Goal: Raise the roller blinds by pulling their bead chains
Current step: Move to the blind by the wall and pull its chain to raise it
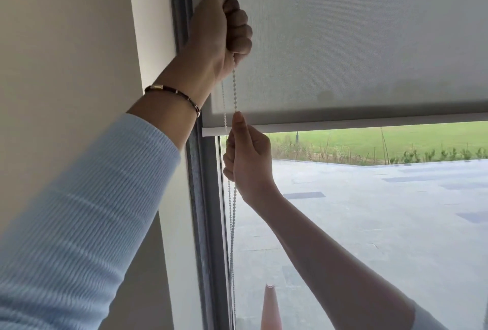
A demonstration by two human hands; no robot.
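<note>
The right hand (247, 160) pinches the bead chain (234, 86) just below the blind's bottom bar (343, 125), probably to keep the loop tight. Above the bar, the left hand (224, 23) grips the same chain in a fist, ready to pull. The roller blind (356, 39) is partly raised. No container is visible.

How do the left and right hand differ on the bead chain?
The left hand is high, in front of the blind fabric; the right hand is lower, just below the bottom bar. The left hand wears a bracelet at the wrist; the right wrist is bare. Both grip the bead chain, fingers curled round it.
</note>
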